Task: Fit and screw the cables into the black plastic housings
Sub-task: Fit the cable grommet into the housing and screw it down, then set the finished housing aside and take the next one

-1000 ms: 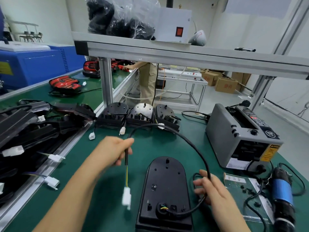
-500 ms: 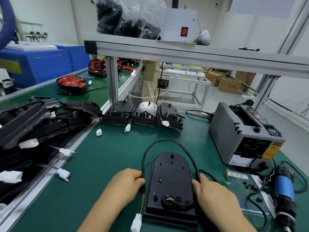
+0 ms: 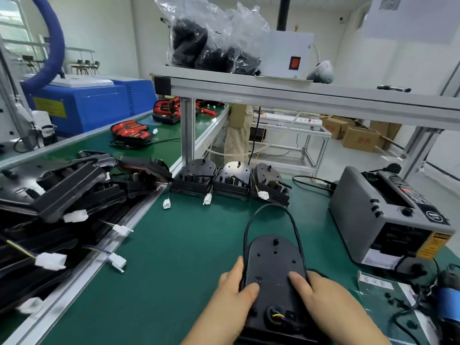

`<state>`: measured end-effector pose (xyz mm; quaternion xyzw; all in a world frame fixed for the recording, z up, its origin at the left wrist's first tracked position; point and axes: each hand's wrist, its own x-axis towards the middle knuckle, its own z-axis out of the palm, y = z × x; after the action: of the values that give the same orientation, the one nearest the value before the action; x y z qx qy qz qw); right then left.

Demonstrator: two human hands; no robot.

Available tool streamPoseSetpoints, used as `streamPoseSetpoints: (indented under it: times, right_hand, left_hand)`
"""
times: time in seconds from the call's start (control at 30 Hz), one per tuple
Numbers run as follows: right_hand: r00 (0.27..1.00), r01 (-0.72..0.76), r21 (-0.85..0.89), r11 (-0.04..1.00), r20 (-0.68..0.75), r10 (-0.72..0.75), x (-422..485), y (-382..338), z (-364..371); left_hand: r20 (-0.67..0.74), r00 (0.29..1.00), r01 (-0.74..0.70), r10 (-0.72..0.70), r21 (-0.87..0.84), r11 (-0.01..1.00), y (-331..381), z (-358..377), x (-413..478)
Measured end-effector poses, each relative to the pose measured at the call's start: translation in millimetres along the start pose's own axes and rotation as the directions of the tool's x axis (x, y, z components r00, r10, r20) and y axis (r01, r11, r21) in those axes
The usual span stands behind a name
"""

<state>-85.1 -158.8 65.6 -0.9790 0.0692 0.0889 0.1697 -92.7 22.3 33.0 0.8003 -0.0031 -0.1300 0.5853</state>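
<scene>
A black plastic housing [image 3: 273, 260] lies flat on the green mat [image 3: 179, 245] at the lower middle. Its black cable [image 3: 271, 207] loops around the far rounded end and enters a hole near the bottom, where coloured wires [image 3: 277, 315] show. My left hand [image 3: 232, 292] grips the housing's left edge, thumb on top. My right hand [image 3: 323, 297] grips the right edge the same way, thumb pressed on the top face. Three more housings [image 3: 229, 180] with white connectors stand in a row at the back of the mat.
A grey tape dispenser [image 3: 388, 215] sits at the right. A blue electric screwdriver [image 3: 448, 305] and a sheet with small black screws [image 3: 395, 297] lie at the lower right. A pile of black housings [image 3: 62, 195] fills the left conveyor. An aluminium shelf [image 3: 298, 95] spans overhead.
Both hands let go of the cable, which now lies looped around the housing. They came down onto the housing's two sides, thumbs on top. The view has shifted down and left.
</scene>
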Motion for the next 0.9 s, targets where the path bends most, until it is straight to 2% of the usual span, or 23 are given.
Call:
streamPoseSetpoints:
  times: [0.13, 0.27, 0.37, 0.4, 0.47, 0.57, 0.63, 0.7, 0.77, 0.9]
  right_hand:
    - [0.995, 0.096, 0.173, 0.980, 0.012, -0.099, 15, -8, -10]
    - [0.973, 0.113, 0.510, 0.853, 0.116, -0.198, 28, -28, -21]
    - [0.907, 0.019, 0.660, 0.751, 0.304, -0.290, 33, -49, -20]
    - [0.902, -0.030, 0.714, 0.699, 0.321, -0.290, 35, -56, -19]
    - [0.928, -0.082, 0.808, 0.584, 0.275, -0.251, 43, -67, -17]
    - [0.959, -0.057, 0.884, 0.465, 0.178, -0.220, 54, -75, -15]
    - [0.966, -0.004, 0.895, 0.447, 0.119, -0.228, 57, -80, -13]
    - [0.967, 0.041, 0.893, 0.447, 0.078, -0.244, 60, -86, -11]
    - [0.953, 0.084, 0.883, 0.461, 0.064, -0.296, 62, -92, -12]
    - [0.919, 0.139, 0.863, 0.485, 0.070, -0.388, 68, -103, -17]
  left_hand:
    - [-0.126, 0.992, -0.045, -0.012, -0.444, 0.895, -1, -6, 1]
    - [-0.260, 0.959, -0.098, -0.111, -0.673, 0.733, 6, -16, 6]
    - [-0.362, 0.925, -0.179, -0.113, -0.680, 0.711, 13, -28, 12]
    - [-0.387, 0.915, -0.192, -0.116, -0.669, 0.718, 14, -31, 13]
    - [-0.396, 0.912, -0.209, -0.111, -0.680, 0.703, 15, -37, 14]
    - [-0.323, 0.946, -0.227, -0.034, -0.734, 0.640, 15, -42, 11]
    - [-0.231, 0.973, -0.173, -0.007, -0.747, 0.642, 13, -42, 7]
    - [-0.202, 0.979, -0.130, -0.032, -0.735, 0.665, 11, -40, 6]
    - [-0.259, 0.965, -0.183, -0.031, -0.758, 0.626, 7, -41, 9]
    - [-0.368, 0.930, -0.322, -0.002, -0.816, 0.480, 16, -46, 14]
